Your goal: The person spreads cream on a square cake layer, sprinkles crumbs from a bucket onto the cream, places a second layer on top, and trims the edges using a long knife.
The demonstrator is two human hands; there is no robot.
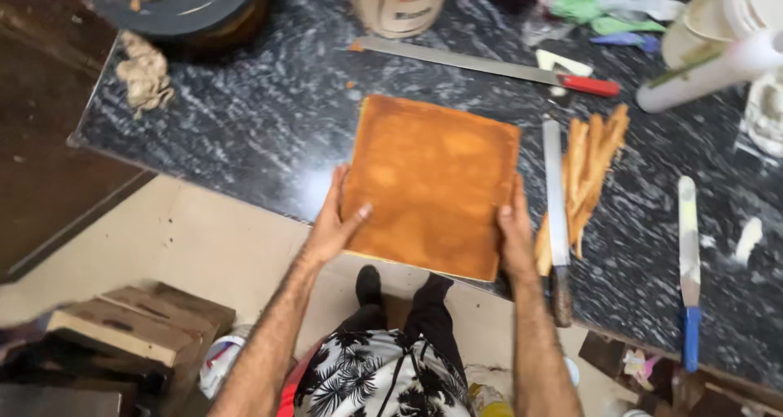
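A square brown sponge cake (432, 185) lies at the counter's (269, 115) near edge, overhanging it a little. The left hand (334, 221) and right hand (514, 233) grasp its opposite sides, thumbs on top. Even pressure from both palms would probably keep it from cracking. Trimmed crust strips (591, 164) and a knife (556, 213) lie just right. The fingers underneath are hidden.
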